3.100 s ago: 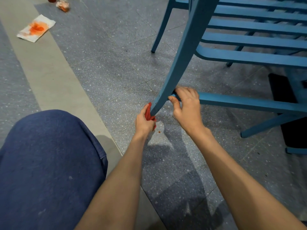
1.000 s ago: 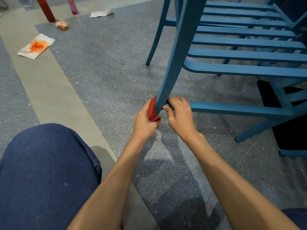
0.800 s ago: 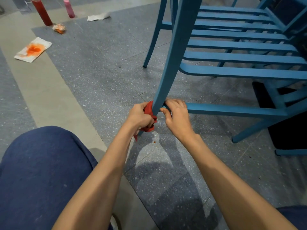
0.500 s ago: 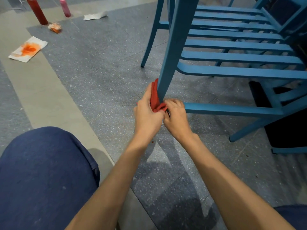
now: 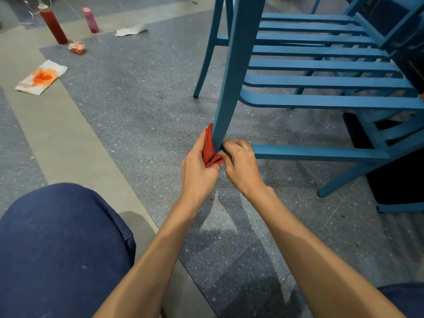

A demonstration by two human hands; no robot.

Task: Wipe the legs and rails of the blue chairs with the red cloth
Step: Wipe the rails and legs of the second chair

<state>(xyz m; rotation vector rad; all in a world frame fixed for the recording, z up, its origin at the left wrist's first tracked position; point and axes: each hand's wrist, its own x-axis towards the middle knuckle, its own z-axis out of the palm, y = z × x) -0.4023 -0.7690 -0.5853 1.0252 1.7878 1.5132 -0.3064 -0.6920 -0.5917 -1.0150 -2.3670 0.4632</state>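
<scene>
A blue slatted chair (image 5: 321,81) stands in front of me on the speckled floor. Its near leg (image 5: 231,76) slants down to my hands. My left hand (image 5: 197,166) presses the red cloth (image 5: 210,149) against the left side of that leg, near its lower end. My right hand (image 5: 241,164) grips the leg where the low side rail (image 5: 316,153) joins it, fingers curled around the joint. The foot of the leg is hidden behind my hands and the cloth.
A red sauce bottle (image 5: 52,25) and a pink bottle (image 5: 91,19) stand on the floor far left. A stained napkin (image 5: 42,76), a crumpled wrapper (image 5: 77,47) and a white paper scrap (image 5: 130,31) lie nearby. My knee (image 5: 59,249) fills the lower left. A dark object (image 5: 394,180) sits under the chair.
My left hand has slid the red cloth up from the foot of the leg to just above the rail joint. My right hand has kept its grip at the joint.
</scene>
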